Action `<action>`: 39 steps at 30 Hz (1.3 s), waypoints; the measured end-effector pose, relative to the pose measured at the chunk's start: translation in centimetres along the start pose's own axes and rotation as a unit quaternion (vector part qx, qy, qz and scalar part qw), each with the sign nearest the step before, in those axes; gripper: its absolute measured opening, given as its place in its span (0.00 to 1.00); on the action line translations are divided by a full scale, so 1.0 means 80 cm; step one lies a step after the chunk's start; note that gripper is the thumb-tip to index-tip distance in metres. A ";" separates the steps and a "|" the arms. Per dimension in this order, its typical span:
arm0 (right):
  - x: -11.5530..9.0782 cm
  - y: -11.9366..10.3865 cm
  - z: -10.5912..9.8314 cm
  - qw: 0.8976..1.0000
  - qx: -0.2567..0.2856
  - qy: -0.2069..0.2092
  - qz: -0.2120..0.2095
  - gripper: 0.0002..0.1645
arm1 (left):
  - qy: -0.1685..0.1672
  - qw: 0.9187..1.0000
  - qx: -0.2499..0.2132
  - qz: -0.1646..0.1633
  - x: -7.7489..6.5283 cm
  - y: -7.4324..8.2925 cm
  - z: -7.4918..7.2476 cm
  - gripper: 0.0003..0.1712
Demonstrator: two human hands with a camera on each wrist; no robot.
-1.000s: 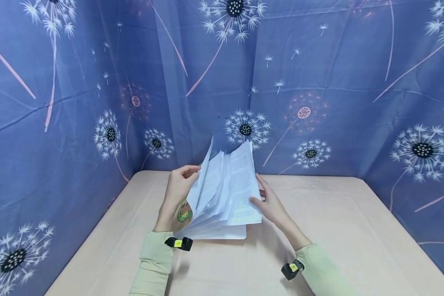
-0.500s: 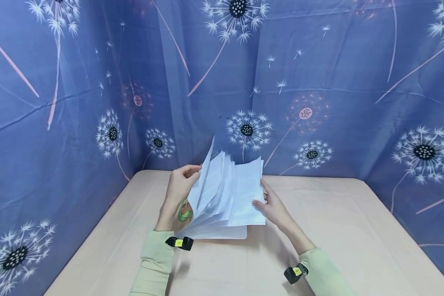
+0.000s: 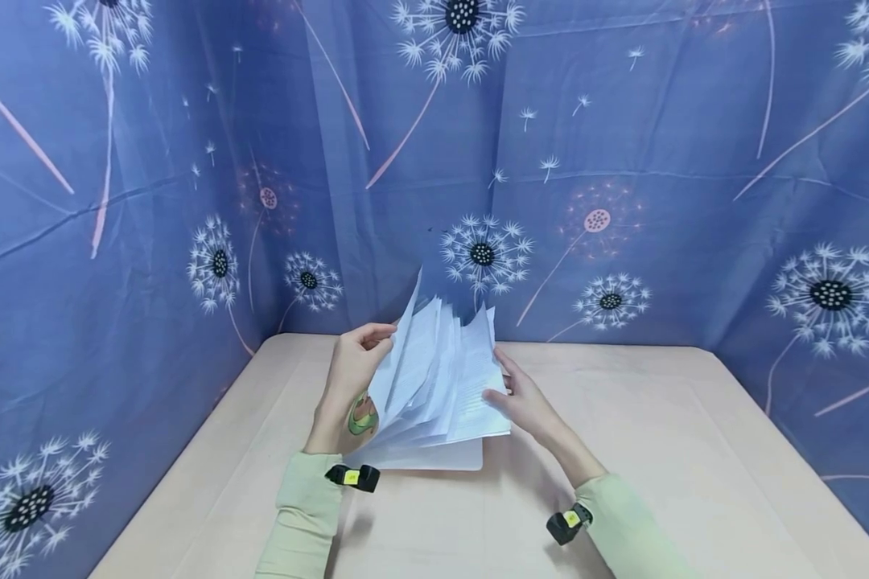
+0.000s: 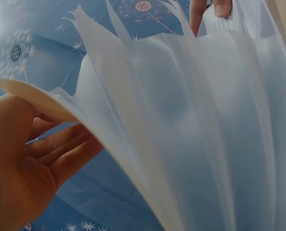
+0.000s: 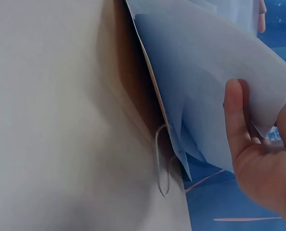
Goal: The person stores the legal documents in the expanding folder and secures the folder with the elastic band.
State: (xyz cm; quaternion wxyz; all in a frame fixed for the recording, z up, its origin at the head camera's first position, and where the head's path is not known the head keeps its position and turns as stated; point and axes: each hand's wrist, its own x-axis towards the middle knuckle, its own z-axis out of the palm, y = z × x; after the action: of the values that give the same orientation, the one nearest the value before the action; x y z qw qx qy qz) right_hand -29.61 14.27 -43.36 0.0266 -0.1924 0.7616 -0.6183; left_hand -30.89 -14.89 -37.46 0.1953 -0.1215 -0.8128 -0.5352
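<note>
A folder of translucent pockets (image 4: 191,125) stands fanned out on the table, with a green cartoon picture (image 3: 363,414) on its left outer cover. My left hand (image 3: 355,354) pinches the top of that cover between thumb and fingers. In the left wrist view the cover's edge (image 4: 37,98) lies across the left palm. On the other side, my right hand (image 3: 525,394) holds the right edge of some printed sheets (image 3: 474,394), its thumb on their near face. The sheets bend within the fanned folder; their lower ends are hidden. A thin pale loop (image 5: 157,163) hangs at a cover edge in the right wrist view.
The folder rests on a pale table (image 3: 659,458) with rounded far corners. Blue cloth (image 3: 623,121) with dandelion prints hangs behind the table and along both sides. A black wrist camera (image 3: 355,477) is strapped over each light green sleeve (image 3: 300,515).
My right hand has moved slightly right with the sheets, then back left. The sheets' top corner has dropped lower than at first. My left hand and the cover have hardly moved.
</note>
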 end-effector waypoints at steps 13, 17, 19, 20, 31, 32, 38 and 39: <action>0.014 0.007 0.038 0.993 0.024 0.088 0.080 0.32 | 0.017 1.000 -0.025 -0.001 0.003 -0.002 0.005 0.13; 0.013 0.008 0.039 0.991 0.048 0.068 0.101 0.29 | 0.022 0.999 -0.036 -0.017 0.002 0.001 0.005 0.13; 0.012 0.009 0.039 0.991 0.061 0.061 0.107 0.32 | 0.022 0.999 -0.038 -0.023 -0.002 0.013 0.004 0.13; 0.011 0.010 0.039 0.990 0.063 0.062 0.109 0.34 | 0.022 0.999 -0.036 -0.024 -0.004 0.020 0.003 0.13; 0.009 0.014 0.037 0.983 0.110 0.037 0.140 0.32 | 0.024 0.999 -0.033 -0.023 -0.002 0.020 0.005 0.13; 0.009 0.015 0.037 0.983 0.108 0.033 0.141 0.34 | 0.024 0.999 -0.034 -0.022 0.000 0.014 0.006 0.13; 0.010 0.023 0.041 0.983 0.091 0.040 0.154 0.39 | 0.027 0.999 -0.039 -0.008 0.003 0.000 0.009 0.12; 0.011 0.024 0.042 0.984 0.081 0.042 0.154 0.39 | 0.027 0.999 -0.038 -0.006 0.002 0.000 0.009 0.11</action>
State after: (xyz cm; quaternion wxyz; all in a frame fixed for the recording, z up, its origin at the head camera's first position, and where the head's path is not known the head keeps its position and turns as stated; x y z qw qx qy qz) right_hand -29.99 11.18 -45.79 0.1046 -0.0438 0.7302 -0.6738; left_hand -31.20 -14.21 -37.66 0.2097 -0.1095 -0.7867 -0.5702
